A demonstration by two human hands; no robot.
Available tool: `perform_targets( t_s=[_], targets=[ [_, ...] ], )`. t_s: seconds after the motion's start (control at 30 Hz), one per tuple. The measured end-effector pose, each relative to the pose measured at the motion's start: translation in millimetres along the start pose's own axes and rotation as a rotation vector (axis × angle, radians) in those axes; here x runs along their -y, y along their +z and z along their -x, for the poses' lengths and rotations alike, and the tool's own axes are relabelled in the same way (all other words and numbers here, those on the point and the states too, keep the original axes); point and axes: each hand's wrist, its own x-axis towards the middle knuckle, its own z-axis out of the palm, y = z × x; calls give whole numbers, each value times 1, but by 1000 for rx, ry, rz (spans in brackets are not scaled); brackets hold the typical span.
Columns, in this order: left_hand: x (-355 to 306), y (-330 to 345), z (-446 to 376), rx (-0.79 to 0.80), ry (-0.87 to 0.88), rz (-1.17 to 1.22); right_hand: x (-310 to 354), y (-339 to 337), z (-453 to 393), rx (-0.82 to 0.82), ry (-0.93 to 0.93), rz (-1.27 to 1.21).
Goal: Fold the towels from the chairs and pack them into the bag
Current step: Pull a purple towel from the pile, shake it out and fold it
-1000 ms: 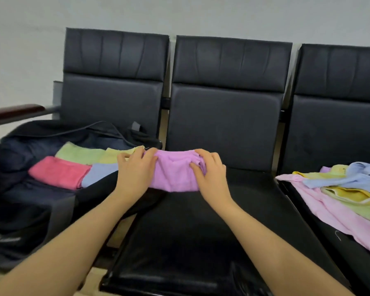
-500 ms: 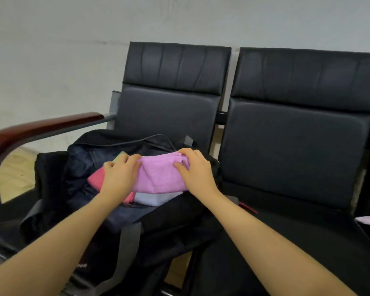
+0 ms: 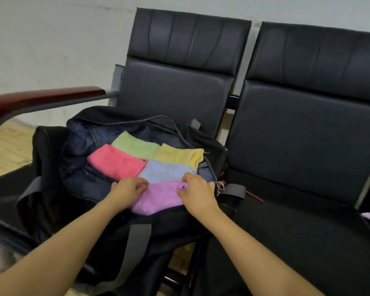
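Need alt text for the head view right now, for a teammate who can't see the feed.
Both hands, left hand and right hand, hold a folded purple towel at the near edge of an open black bag on a black chair. Pink, green, yellow and blue folded towels already lie inside.

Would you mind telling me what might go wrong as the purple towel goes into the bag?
The purple towel sits at the bag's near edge, so it may slide out once the left hand and right hand let go. It could also snag on the zipper pull beside the right hand.
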Motion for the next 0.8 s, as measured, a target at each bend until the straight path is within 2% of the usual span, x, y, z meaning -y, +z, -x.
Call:
perform_targets(
  t_s=[0.1, 0.17, 0.2, 0.23, 0.3, 0.37, 0.4, 0.47, 0.53, 0.57, 0.7, 0.8],
  targets=[
    [-3, 7, 2, -30, -7, -120, 1, 5, 2, -27, 31, 77],
    [-6, 6, 6, -140, 63, -85, 1, 7, 2, -58, 42, 140],
    [-9, 4, 9, -147, 129, -28, 0, 9, 1, -63, 50, 166],
    [-15, 3, 11, -98, 211, 20, -2, 11, 0, -63, 53, 176],
    [-24, 9, 16, 106, 303, -10, -4, 14, 0, -71, 22, 160],
    [-28, 17, 15, 286, 257, -97, -7, 16, -3, -161, -132, 166],
    [-27, 18, 13, 314, 230, -97, -8, 15, -6, -176, -231, 214],
    [-25, 19, 11, 337, 201, -118, -15, 10, -11, -43, -334, 349],
    [-23, 19, 7, 350, 202, -141, -23, 9, -10, 196, -205, 338],
    [-22, 21, 5, 353, 201, -147, -26, 8, -9, 266, -124, 316],
    [-21, 24, 1, 333, 185, -170, -25, 12, -9, 334, -23, 268],
    [-22, 19, 1, 302, 167, -212, -23, 11, -8, 303, -15, 239]
  ],
)
